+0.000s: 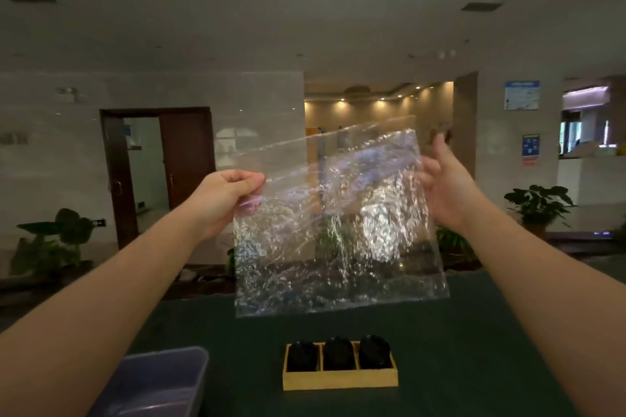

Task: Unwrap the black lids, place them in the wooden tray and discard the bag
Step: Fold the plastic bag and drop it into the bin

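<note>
A clear, crinkled plastic bag hangs flat and empty in the air above the table, held up at chest height. My left hand pinches its upper left corner between thumb and fingers. My right hand holds the upper right edge, thumb raised, fingers behind the plastic. Below on the green table stands a wooden tray with three compartments. Black lids fill each one: left, middle, right.
A translucent blue-grey plastic bin sits at the table's near left. Beyond the far table edge are potted plants, a dark wooden door and a lit hallway.
</note>
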{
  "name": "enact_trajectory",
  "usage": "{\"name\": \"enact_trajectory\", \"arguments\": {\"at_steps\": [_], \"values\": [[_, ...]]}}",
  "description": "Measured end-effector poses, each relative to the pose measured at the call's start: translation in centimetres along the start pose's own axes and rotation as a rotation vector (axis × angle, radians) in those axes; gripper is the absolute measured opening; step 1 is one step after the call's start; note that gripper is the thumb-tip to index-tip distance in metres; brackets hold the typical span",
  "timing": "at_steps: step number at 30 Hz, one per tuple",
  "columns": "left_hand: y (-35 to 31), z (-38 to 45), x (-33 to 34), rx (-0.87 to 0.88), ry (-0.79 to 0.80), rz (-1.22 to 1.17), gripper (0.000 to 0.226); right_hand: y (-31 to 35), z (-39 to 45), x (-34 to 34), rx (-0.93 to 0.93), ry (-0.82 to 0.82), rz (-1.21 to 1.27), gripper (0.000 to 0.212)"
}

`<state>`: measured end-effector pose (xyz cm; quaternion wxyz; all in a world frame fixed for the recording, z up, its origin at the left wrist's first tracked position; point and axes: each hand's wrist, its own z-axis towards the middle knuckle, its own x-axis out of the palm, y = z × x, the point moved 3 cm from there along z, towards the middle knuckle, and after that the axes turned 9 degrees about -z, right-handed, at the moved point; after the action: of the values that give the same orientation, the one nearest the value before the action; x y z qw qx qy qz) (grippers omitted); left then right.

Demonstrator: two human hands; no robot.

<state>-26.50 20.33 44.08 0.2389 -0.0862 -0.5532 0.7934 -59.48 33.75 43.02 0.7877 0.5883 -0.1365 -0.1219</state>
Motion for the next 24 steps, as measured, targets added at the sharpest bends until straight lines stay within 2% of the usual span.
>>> {"name": "enact_trajectory", "arguments": {"at_steps": [1,2,4,5,7,9,11,13,14,17,21,24], "values": [[0.0,0.1,-0.3,-0.008,-0.022,-0.038,0.007,-0.8,-0.1,0.1,0.016,0.107,-0.073,0.098],[-0.1,0.1,-0.5,-0.019,-0.038,-0.070,0.007,-1.8,-0.3,0.2,0.020,0.185,-0.152,0.085],[0.2,0.2,-0.9,-0.055,-0.044,-0.087,0.007,-3.5,-0.6,0.4,0.015,0.260,-0.209,0.044],[0.4,0.2,-1.0,-0.079,-0.039,-0.074,0.008,-4.0,-0.6,0.4,0.017,0.253,-0.189,0.031],[0.8,0.2,-0.9,-0.112,-0.045,-0.051,0.019,-4.8,-0.6,0.3,0.046,0.218,-0.128,0.024],[1.0,0.2,-0.8,-0.148,-0.045,-0.077,0.047,-5.0,-0.4,0.3,0.055,0.207,-0.054,0.025],[1.3,0.3,-0.8,-0.234,0.027,-0.161,0.081,-5.0,-0.2,0.5,0.036,0.205,0.010,0.023],[1.8,0.2,-0.9,-0.280,0.134,-0.111,0.100,-4.9,0.1,0.7,0.011,0.162,0.035,0.026],[2.0,0.1,-0.9,-0.267,0.168,-0.028,0.095,-4.9,0.2,0.8,-0.005,0.139,0.050,0.029],[2.7,0.2,-1.0,-0.142,0.144,0.080,0.049,-4.9,0.2,0.9,-0.036,0.093,-0.043,0.031],[2.6,0.3,-1.2,-0.106,0.143,0.066,0.047,-4.7,0.1,1.5,0.029,0.173,-0.007,0.028],[2.6,0.0,-1.1,-0.136,0.195,0.071,0.050,-4.6,0.4,1.4,0.023,0.126,-0.051,0.022]]}}
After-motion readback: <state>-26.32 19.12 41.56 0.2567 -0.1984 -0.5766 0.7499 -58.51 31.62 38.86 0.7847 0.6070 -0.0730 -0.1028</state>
